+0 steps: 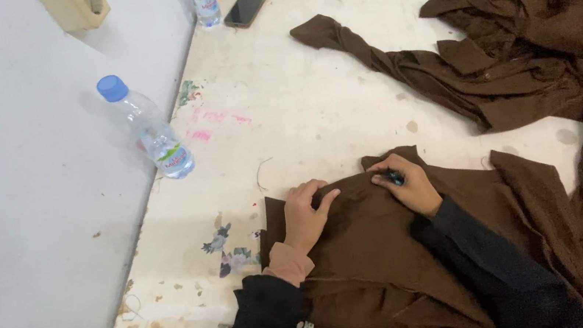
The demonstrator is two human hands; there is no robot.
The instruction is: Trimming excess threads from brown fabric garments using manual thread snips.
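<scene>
A piece of brown cloth (382,242) lies flat on the worn white table (299,104) close to its near edge. My left hand (305,214) presses down on the cloth's upper left part, fingers bent and pinching a fold. My right hand (407,185) rests on the cloth's top edge and grips a small dark pen-like tool with a blue tip (395,177). Both arms wear dark sleeves.
A heap of more brown cloth (514,47) covers the table's right and far side. A plastic water bottle with a blue cap (150,129) stands at the left edge. A second bottle (205,0) and a black phone (246,8) lie at the far end.
</scene>
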